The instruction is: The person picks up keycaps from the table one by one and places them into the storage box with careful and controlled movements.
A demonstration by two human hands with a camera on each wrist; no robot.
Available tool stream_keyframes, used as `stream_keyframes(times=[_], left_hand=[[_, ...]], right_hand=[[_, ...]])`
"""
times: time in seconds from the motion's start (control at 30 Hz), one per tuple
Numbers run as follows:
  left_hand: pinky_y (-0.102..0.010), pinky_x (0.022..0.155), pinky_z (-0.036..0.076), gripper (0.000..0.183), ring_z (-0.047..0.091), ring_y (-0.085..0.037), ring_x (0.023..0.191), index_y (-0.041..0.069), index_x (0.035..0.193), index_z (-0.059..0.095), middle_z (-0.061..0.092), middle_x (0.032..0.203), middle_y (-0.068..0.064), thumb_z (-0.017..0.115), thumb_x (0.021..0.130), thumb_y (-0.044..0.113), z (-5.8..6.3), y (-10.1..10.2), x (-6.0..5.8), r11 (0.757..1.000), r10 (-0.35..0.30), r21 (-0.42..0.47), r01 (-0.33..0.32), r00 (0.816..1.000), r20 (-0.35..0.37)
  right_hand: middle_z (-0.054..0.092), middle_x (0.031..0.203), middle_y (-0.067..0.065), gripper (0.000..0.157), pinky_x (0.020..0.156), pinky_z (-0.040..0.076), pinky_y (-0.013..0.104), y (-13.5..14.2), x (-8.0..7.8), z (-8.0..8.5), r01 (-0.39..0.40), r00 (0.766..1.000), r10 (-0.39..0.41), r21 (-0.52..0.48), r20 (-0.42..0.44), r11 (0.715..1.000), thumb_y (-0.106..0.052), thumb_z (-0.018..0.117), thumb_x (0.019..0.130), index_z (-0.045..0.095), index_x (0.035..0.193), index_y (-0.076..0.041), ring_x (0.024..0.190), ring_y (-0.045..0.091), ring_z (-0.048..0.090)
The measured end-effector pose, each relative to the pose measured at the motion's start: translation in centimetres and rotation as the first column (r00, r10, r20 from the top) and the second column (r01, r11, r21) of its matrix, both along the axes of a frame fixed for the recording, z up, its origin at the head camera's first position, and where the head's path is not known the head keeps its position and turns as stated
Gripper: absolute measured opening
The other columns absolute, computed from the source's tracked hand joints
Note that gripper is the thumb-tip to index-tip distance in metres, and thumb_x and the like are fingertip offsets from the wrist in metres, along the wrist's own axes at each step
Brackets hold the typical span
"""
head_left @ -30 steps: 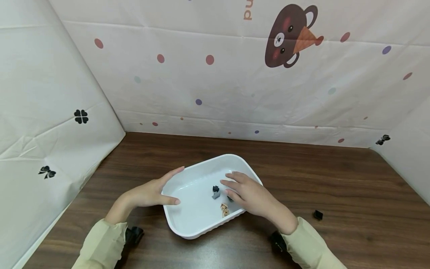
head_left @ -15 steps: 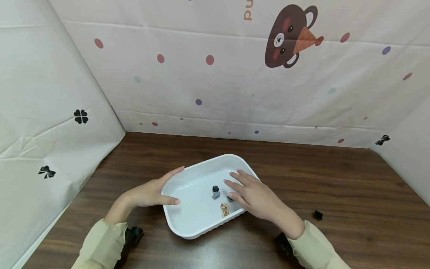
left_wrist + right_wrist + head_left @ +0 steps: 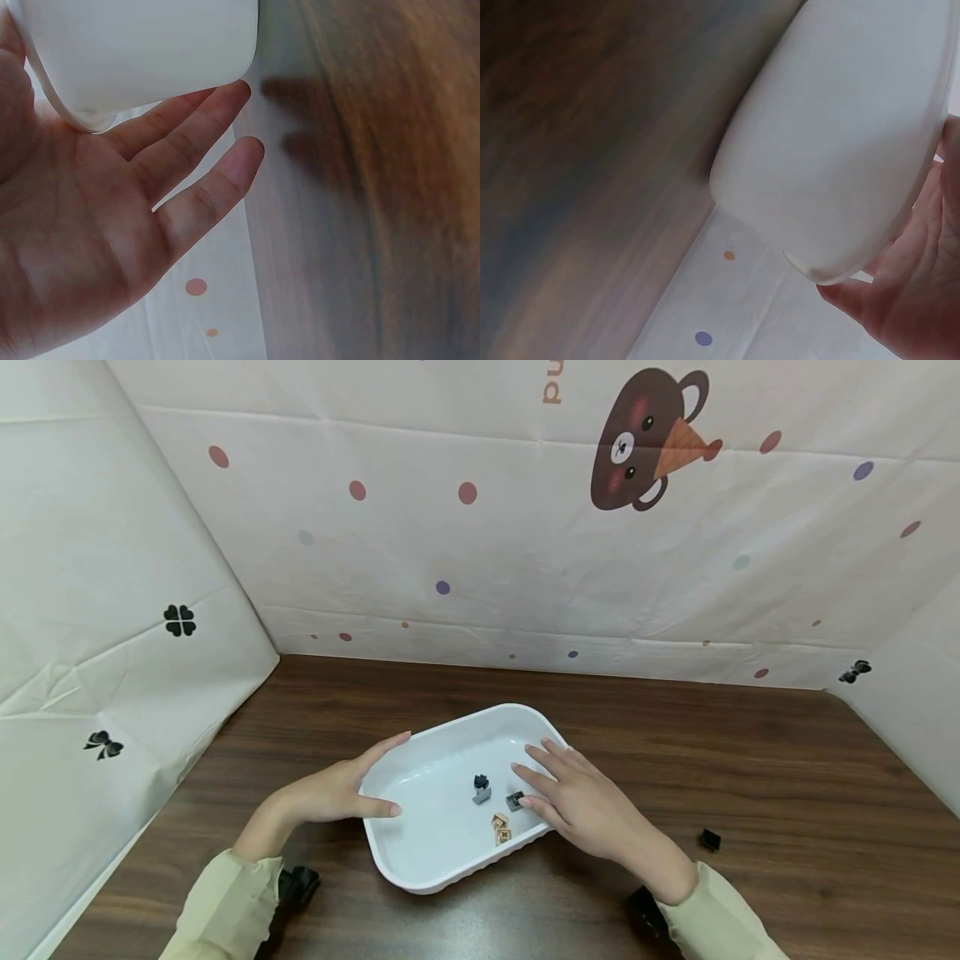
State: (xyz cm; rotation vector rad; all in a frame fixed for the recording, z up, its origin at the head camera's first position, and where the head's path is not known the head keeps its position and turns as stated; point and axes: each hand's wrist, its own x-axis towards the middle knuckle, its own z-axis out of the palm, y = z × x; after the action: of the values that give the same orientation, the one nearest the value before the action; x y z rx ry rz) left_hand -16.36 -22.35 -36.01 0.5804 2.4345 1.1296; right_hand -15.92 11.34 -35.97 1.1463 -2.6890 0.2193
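Note:
In the head view a white plastic tray [image 3: 431, 852] stands slantwise on the table. My left hand [image 3: 333, 789] holds its left end, the thumb over the rim and the other fingers outside. Loosely spread, the fingers of my right hand [image 3: 588, 797] reach over the right rim, with nothing gripped. Near its thumb lies a dark grey patterned piece [image 3: 514, 801]. Further in are a black piece [image 3: 481, 782], a light grey piece [image 3: 482, 796] and small tan patterned pieces [image 3: 502, 836]. Both wrist views show mostly the tray's outer wall [image 3: 150, 45].
A small black piece [image 3: 708, 839] lies on the brown wooden table [image 3: 787, 777], right of the tray. A white sheet with coloured dots and a bear print [image 3: 630, 439] rises behind the table. White sheeting [image 3: 67, 610] also stands at the left.
My right hand has drawn back to the right toward the tray's rim, uncovering the dark grey patterned piece. The left hand and the tray look unmoved.

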Motion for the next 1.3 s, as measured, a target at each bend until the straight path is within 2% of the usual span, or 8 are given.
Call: stream_keyframes(times=[0.3, 0.57, 1.3], left_hand=[[-0.054, 0.093, 0.034, 0.090, 0.044, -0.032, 0.116, 0.026, 0.147, 0.010, 0.029, 0.143, -0.018, 0.069, 0.080, 0.036, -0.1, 0.0, 0.0, 1.000, 0.002, 0.002, -0.002, 1.000, 0.009], [-0.054, 0.094, 0.033, 0.090, 0.043, -0.032, 0.118, 0.026, 0.147, 0.010, 0.028, 0.144, -0.018, 0.069, 0.080, 0.036, -0.1, 0.0, 0.0, 1.000, 0.000, 0.006, 0.000, 1.000, 0.008], [-0.054, 0.094, 0.033, 0.090, 0.042, -0.032, 0.119, 0.026, 0.147, 0.010, 0.026, 0.145, -0.017, 0.069, 0.080, 0.035, -0.1, 0.0, -0.1, 1.000, 0.000, 0.015, 0.000, 1.000, 0.017]], right_hand=[[0.042, 0.138, 0.014, 0.044, 0.104, 0.023, 0.048, 0.8, 0.2, 0.1, 0.033, 0.999, -0.033, -0.008, 0.038, 0.999, -0.037, 0.046, 0.095, 0.049, 0.132, -0.015, 0.131, 0.031, 0.029], [0.042, 0.138, 0.014, 0.044, 0.103, 0.025, 0.049, 1.6, 0.3, 0.0, 0.056, 0.998, -0.056, -0.016, 0.021, 0.998, -0.035, 0.050, 0.093, 0.050, 0.132, -0.014, 0.131, 0.031, 0.030], [0.034, 0.143, 0.014, 0.050, 0.101, 0.026, 0.052, 4.5, 0.5, 0.2, 0.119, 0.993, -0.118, -0.040, 0.030, 0.992, -0.033, 0.050, 0.094, 0.042, 0.137, -0.011, 0.132, 0.032, 0.028]])
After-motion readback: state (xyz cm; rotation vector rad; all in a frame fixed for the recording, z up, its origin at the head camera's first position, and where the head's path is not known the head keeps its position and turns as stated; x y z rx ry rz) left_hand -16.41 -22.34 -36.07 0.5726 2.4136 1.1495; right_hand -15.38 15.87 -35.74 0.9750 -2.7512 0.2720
